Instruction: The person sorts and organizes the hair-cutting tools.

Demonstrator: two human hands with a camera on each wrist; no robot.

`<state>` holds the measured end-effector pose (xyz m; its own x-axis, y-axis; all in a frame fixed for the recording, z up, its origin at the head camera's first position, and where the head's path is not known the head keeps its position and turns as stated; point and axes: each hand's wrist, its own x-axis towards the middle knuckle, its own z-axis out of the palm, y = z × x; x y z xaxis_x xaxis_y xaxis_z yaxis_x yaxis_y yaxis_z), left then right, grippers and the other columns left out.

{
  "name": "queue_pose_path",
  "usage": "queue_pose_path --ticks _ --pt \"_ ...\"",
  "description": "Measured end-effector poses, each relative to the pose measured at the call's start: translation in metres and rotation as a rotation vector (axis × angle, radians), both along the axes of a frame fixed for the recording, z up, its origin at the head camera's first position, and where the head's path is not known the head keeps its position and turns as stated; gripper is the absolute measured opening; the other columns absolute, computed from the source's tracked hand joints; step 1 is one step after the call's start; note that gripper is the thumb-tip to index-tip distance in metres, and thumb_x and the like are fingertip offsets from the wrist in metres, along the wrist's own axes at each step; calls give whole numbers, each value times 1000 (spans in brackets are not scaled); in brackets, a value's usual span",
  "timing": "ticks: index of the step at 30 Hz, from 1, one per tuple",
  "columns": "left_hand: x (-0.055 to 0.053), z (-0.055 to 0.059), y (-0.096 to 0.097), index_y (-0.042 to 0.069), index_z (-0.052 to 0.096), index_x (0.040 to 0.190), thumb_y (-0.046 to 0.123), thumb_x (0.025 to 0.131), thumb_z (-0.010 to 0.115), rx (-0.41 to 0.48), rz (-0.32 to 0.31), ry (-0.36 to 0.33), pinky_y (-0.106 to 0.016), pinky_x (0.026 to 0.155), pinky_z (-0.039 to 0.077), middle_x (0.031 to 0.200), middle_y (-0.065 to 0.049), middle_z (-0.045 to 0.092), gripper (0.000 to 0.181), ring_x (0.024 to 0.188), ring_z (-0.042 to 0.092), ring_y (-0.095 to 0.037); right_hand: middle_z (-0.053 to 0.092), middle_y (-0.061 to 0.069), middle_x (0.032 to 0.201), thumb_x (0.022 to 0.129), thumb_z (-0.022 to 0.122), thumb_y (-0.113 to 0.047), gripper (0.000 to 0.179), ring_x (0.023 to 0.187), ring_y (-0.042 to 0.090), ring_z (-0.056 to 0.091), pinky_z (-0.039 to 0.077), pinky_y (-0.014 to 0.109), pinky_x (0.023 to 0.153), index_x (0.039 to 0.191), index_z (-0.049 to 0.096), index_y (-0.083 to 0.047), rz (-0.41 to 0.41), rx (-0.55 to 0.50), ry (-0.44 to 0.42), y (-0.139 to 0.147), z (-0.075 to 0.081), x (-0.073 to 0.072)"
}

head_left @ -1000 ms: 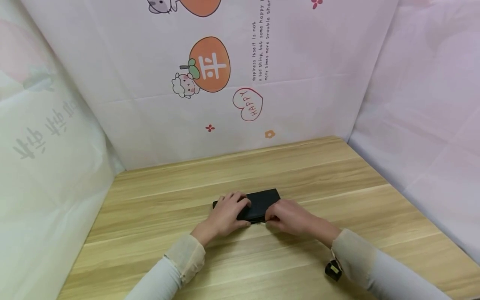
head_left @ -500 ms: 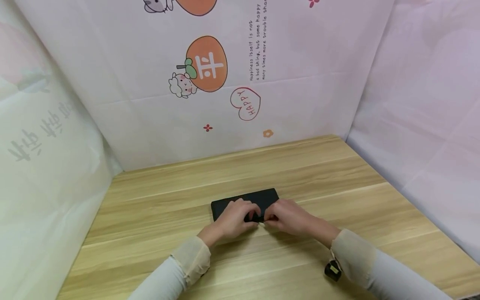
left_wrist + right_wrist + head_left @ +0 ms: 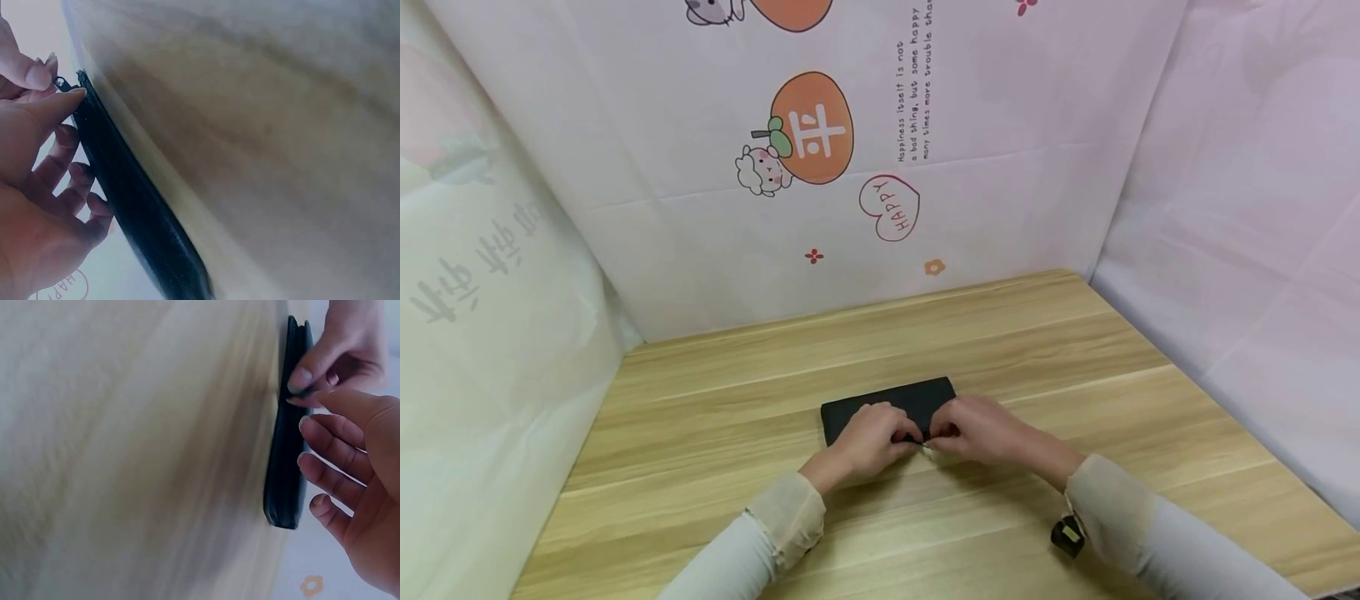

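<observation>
A flat black zip wallet (image 3: 917, 398) lies at the middle of the table, its long zipped edge towards me. My left hand (image 3: 868, 437) reaches over its front, thumb and index finger pinching that edge beside the zip. Close against those fingertips, my right hand (image 3: 977, 429) pinches at the zip's small metal pull (image 3: 60, 82), which shows between both hands in the left wrist view. In the right wrist view the other fingers of my right hand (image 3: 369, 456) are spread along the wallet (image 3: 284, 481). The left thumb (image 3: 301, 377) covers part of the zip edge.
The wood-grain table (image 3: 715, 517) runs out to a printed white cloth wall (image 3: 700, 225) at the back, with more cloth on both sides. A small black object with a yellow patch (image 3: 1067, 536) hangs at my right cuff.
My left hand has slid right along the wallet's front edge until its fingertips meet those of my right hand, uncovering the wallet's left end. The right hand has stayed nearly in place.
</observation>
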<state>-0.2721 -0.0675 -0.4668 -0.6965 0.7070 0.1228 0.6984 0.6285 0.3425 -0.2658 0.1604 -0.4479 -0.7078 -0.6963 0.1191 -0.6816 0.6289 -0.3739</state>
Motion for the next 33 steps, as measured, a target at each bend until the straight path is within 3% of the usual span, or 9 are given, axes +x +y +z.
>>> queue_pose_path --ticks 5,9,16,24,27,29,33 --pt "0 5 0 22 80 108 21 97 73 -5 -7 -68 -20 57 37 72 15 56 13 62 47 -4 59 -17 69 99 70 -24 18 57 0 48 43 23 55 82 75 -18 -35 -16 22 5 10 -6" --pt "1 8 1 23 78 106 21 98 72 -22 -6 -90 -21 55 37 68 14 56 11 57 47 -3 60 -15 70 100 68 -23 20 57 1 48 43 24 56 83 76 -16 -52 -31 37 9 15 -13" --pt "4 9 3 27 77 103 18 99 69 -86 -18 -67 -21 56 41 67 16 58 12 56 51 -2 60 -15 71 102 66 -26 21 56 1 47 41 24 56 86 75 -17 -89 0 74 13 14 -25" --pt "7 11 3 25 78 102 19 99 68 -83 -29 -44 -20 54 41 65 18 59 12 54 51 -1 59 -15 69 102 66 -30 19 56 4 48 40 25 54 88 74 -19 -118 30 75 10 17 -34" --pt "7 11 4 22 78 100 17 99 68 -72 -46 -34 -18 56 43 70 17 62 12 56 52 0 65 -9 86 99 68 -38 20 68 7 56 46 28 61 102 74 -19 -131 83 63 9 17 -36" --pt "6 12 4 20 78 97 15 98 67 -64 -61 -31 -18 58 44 72 16 63 12 57 52 0 66 -3 105 96 71 -45 36 82 13 62 52 34 70 117 72 -16 -136 125 37 9 16 -37" --pt "6 12 3 18 78 94 13 97 67 -50 -76 -46 -17 60 46 72 14 63 13 57 53 0 52 10 142 88 77 -54 75 113 26 62 53 46 90 144 56 -10 -128 192 -42 8 13 -41"
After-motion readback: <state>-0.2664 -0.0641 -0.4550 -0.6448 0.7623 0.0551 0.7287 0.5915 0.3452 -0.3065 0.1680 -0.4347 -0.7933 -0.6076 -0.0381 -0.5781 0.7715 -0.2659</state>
